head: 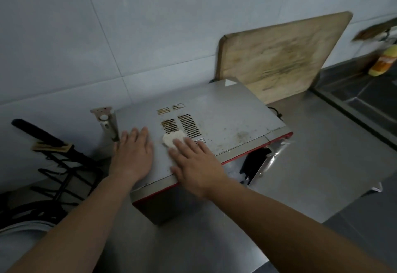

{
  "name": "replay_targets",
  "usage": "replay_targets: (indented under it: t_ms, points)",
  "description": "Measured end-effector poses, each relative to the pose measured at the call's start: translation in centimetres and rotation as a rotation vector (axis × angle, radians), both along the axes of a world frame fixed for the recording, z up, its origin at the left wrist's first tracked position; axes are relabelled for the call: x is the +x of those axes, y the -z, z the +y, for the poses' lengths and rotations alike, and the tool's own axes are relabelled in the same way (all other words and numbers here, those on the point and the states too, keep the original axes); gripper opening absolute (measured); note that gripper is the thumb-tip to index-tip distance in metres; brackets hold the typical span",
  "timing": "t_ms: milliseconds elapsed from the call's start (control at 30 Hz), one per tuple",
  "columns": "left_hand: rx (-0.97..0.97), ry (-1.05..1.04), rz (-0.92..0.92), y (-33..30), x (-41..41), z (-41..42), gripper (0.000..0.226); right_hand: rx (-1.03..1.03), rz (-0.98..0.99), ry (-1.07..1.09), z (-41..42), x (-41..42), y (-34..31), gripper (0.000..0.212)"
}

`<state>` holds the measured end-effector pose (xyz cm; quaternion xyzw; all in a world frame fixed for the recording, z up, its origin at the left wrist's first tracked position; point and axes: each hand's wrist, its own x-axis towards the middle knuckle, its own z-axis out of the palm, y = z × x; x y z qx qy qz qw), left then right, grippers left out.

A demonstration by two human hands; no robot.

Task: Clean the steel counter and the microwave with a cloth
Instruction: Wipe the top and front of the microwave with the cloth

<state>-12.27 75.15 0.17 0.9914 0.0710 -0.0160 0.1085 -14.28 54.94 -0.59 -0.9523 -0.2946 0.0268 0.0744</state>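
Observation:
The microwave (225, 111) stands on the steel counter (311, 165), grey on top with red trim and rusty vent slots; brown specks dot its right part. My left hand (133, 154) rests flat on the top's left part, fingers straight. My right hand (193, 165) presses a small whitish cloth (171, 139) onto the top just below the vents; my fingers lie flat over it and only the cloth's far end shows. The microwave door hangs partly open at the front right.
A worn wooden cutting board (279, 58) leans on the tiled wall behind the microwave. A black wire rack (60, 169) with a dark handle stands to the left. A sink (365, 101) and a yellow bottle (382, 62) are at the right.

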Motion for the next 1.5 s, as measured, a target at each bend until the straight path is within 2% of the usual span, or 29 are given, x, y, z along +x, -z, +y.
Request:
replay_targets:
  t_ms: [100,167,233,333,467,567,700,767,967,1100,1233,1300,1367,1433,1500]
  points:
    - [0.047,0.0,0.065,-0.2,0.7,-1.4,0.06,0.0,-0.002,0.189,-5.3,1.1,0.3,0.057]
    - [0.151,0.041,0.052,-0.7,1.2,-3.1,0.064,0.013,-0.02,0.327,-9.3,1.8,0.6,0.056]
    - [0.154,0.152,0.035,-1.2,1.6,-5.5,0.067,0.051,-0.03,0.468,-12.7,2.6,1.0,0.055]
    - [0.067,0.383,0.109,-1.0,1.7,-9.6,0.065,0.131,-0.086,0.641,-15.0,3.6,2.0,0.051]
    - [0.128,0.505,0.134,0.2,2.7,-12.1,0.067,0.367,-0.225,0.87,-11.7,1.8,4.2,0.049]
    - [0.176,0.57,0.165,0.1,4.8,-11.4,0.071,0.66,-0.288,0.88,-5.8,-2.6,6.1,0.052]
    - [0.19,0.635,0.124,0.3,5.7,-10.5,0.067,1.092,0.042,0.838,2.8,-8.3,6.5,0.067]
    - [0.164,0.627,0.095,0.4,5.3,-10.2,0.064,1.219,0.057,0.897,4.5,-8.5,6.7,0.067]
    - [0.186,0.663,0.078,0.8,5.8,-10.1,0.068,1.55,-0.091,1.122,1.6,-2.4,5.7,0.061]
    - [0.204,0.72,0.085,1.2,6.0,-10.0,0.08,1.77,-0.171,1.287,-1.1,0.7,7.8,0.063]
    - [0.199,0.759,0.092,1.3,6.3,-9.7,0.087,1.958,-0.04,1.434,-1.2,1.9,13.5,0.062]
    - [0.192,0.773,0.091,1.1,6.5,-9.7,0.087,2.114,0.082,1.498,-1.5,2.5,17.0,0.079]
    - [0.186,0.785,0.095,1.0,6.6,-9.7,0.088,2.216,0.118,1.566,-1.9,3.4,20.8,0.087]
    - [0.188,0.791,0.098,1.0,6.6,-9.7,0.089,2.211,0.116,1.625,-1.1,4.2,22.1,0.09]
    - [0.192,0.79,0.096,1.0,6.6,-9.7,0.091,2.134,0.137,1.618,-0.6,3.6,19.8,0.092]
